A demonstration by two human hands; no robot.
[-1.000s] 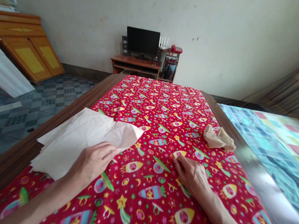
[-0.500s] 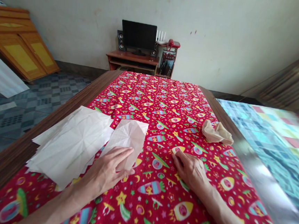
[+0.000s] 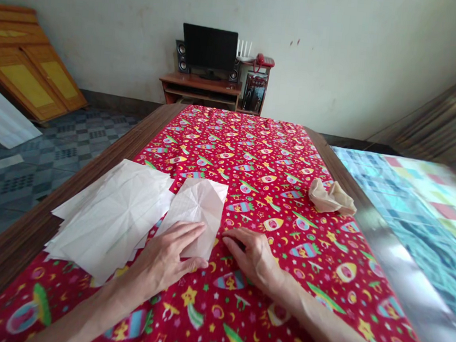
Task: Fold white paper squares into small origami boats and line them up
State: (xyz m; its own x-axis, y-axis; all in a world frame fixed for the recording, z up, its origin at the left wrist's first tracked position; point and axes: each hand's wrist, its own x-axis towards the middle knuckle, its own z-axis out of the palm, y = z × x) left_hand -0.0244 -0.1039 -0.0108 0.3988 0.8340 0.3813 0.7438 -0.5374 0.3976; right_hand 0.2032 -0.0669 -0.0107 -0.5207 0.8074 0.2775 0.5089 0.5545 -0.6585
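Note:
A creased, folded sheet of white paper (image 3: pixel 198 205) lies on the red patterned cloth. My left hand (image 3: pixel 176 243) rests flat on its lower part, fingers stretched out and thumb apart. Just right of the sheet's edge, my right hand (image 3: pixel 254 256) is low over the cloth, its fingers curled together and thumb tip close to the index finger. Nothing shows between them. To the left is a loose stack of creased white papers (image 3: pixel 116 214). Toward the right edge of the cloth sits a folded cream paper piece (image 3: pixel 331 197) with a puffed, raised shape.
The red cloth (image 3: pixel 245 151) covers a dark wooden table (image 3: pixel 129 138). Beyond it, a small desk (image 3: pixel 201 83) holds a monitor (image 3: pixel 209 48), speakers and a red telephone (image 3: pixel 263 61). A wooden cabinet (image 3: pixel 29 68) is at left. A bed with a patterned cover (image 3: pixel 400 207) lies at right.
My right hand has moved left across the cloth to beside the folded sheet. My left hand stays on the paper. The view has tilted slightly.

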